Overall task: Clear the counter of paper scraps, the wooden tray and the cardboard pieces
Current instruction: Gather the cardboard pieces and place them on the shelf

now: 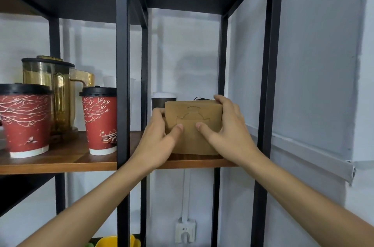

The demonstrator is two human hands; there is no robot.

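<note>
A stack of flat brown cardboard pieces [193,117] with a cut-out pattern stands upright on the wooden shelf [97,162] of a black metal rack, in its right-hand bay. My left hand [159,137] grips its left edge, thumb pressed on the front. My right hand [228,125] holds its right edge, fingers curled over the top corner. No paper scraps, wooden tray or counter show in this view.
Two red paper cups with black lids [24,119] [100,121] and an amber pitcher [54,88] stand in the left bay. A dark cup with a white lid [159,100] sits behind the cardboard. Black uprights [122,84] [267,84] frame the bay. A wall socket [185,230] is below.
</note>
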